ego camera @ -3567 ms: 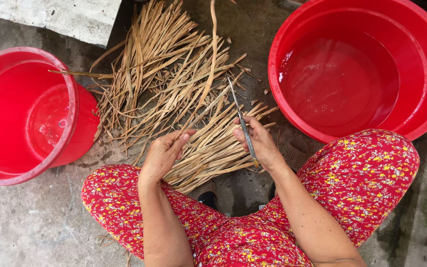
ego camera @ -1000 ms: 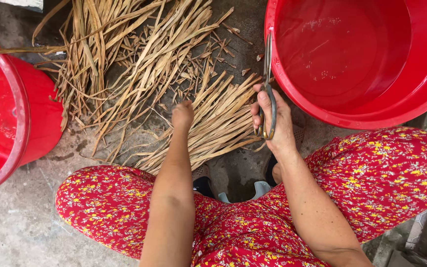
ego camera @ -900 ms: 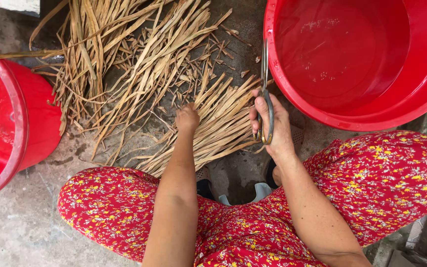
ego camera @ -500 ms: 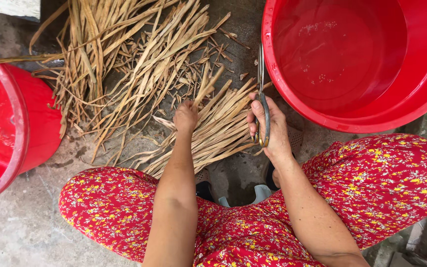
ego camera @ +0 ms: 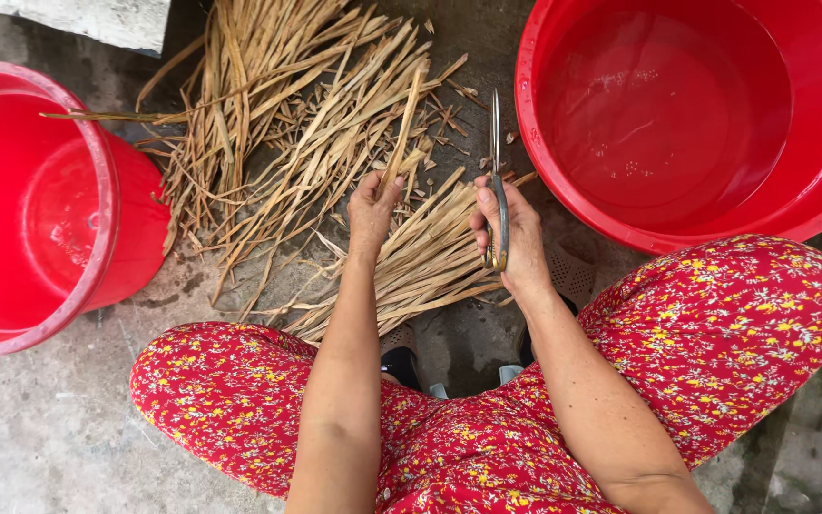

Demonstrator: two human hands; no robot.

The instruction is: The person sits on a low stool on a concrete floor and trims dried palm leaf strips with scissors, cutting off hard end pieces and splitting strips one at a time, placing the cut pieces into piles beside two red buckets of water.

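Whereas half a second ago the left hand (ego camera: pixel 373 205) lay low against the heap, its fingers are now pinched shut on the lower end of a single dried leaf strip (ego camera: pixel 402 128), which has been raised clear of the rest. That change indicates one piece has been singled out from the stock. The strip's long axis runs nearly upright in the view, leaning slightly right, its free tip pointing away from the person toward the upper heap. The right hand (ego camera: pixel 511 233) is closed around the handles of a pair of scissors (ego camera: pixel 497 162), blades shut or nearly so and pointing straight away from the body, just beside the strip but not touching it. Around both hands lies the pile of dried leaf strips (ego camera: pixel 316 124) on the concrete floor (ego camera: pixel 40 428), between a red bucket (ego camera: pixel 97 171) at left and a red basin (ego camera: pixel 544 181) holding water at right.
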